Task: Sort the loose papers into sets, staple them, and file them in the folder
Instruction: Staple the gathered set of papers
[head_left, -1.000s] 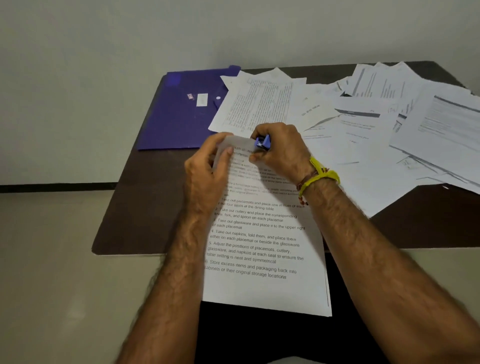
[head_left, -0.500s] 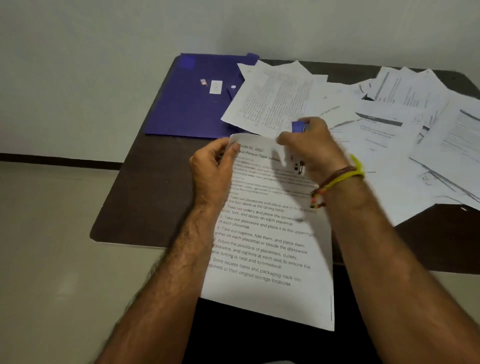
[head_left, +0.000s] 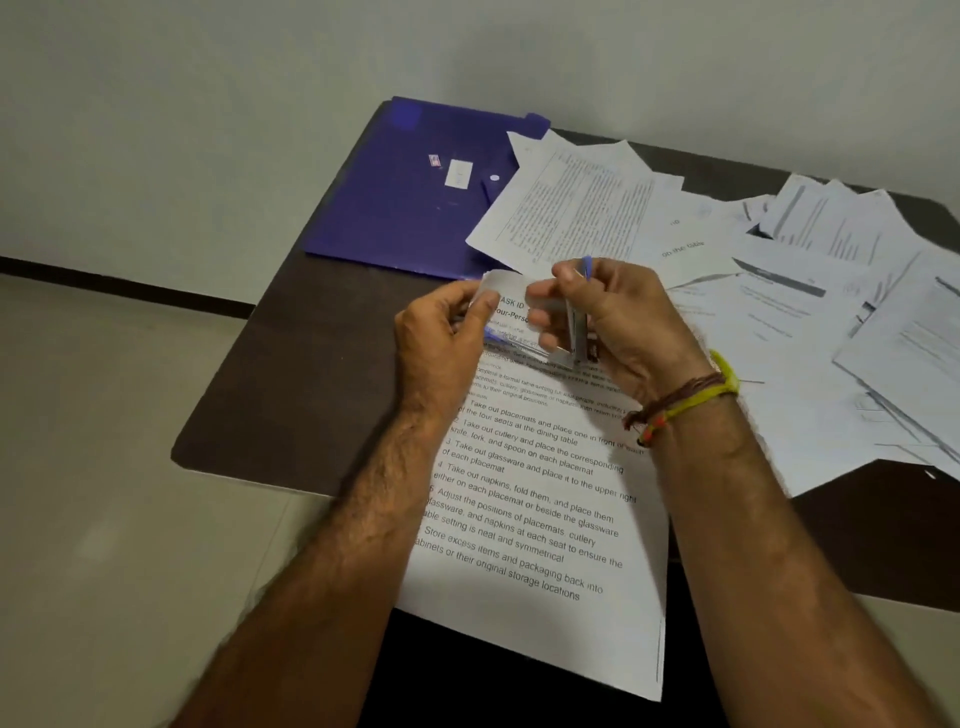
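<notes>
We find one white printed paper set (head_left: 540, 499) beneath both hands, its top corner pinched by the left hand (head_left: 441, 348) while the right hand (head_left: 608, 322) grips a small blue-and-metal stapler (head_left: 577, 332); beyond them the closed purple plastic folder (head_left: 410, 202) and loose white sheets (head_left: 779, 312) on the dark counter (head_left: 291, 374) remain unprocessed.

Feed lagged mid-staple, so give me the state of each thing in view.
Paper set: top-left corner pinched by left hand.
Stapler: gripped in right hand, over the set's top.
Folder: closed, flat on table.
Loose papers: scattered, unsorted.
</notes>
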